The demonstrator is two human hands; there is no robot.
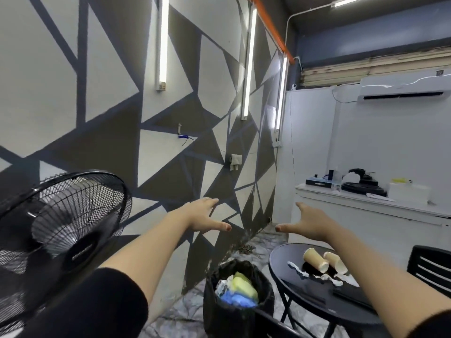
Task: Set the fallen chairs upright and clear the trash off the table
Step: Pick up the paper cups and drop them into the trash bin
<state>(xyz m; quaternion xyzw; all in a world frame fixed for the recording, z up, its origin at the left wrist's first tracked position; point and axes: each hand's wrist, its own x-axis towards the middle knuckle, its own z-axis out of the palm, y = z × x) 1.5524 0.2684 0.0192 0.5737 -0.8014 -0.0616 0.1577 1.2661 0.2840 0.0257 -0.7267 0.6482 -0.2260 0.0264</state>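
A round black table (292, 289) stands at the lower right. On it lie two tipped paper cups (316, 261) (335, 262) and crumpled white paper scraps (328, 276). A black chair (429, 267) shows at the right edge, upright as far as I can tell. My left hand (205, 217) and my right hand (307, 222) are both stretched out in front of me, fingers straight, thumbs pointing toward each other, holding nothing. They hover well above the table and the bin.
A black trash bin (219, 303) with a bag, holding yellow, blue and white rubbish, stands left of the table. A black standing fan (63, 230) fills the lower left. The patterned wall runs along the left. A white counter (341, 198) with devices is at the back right.
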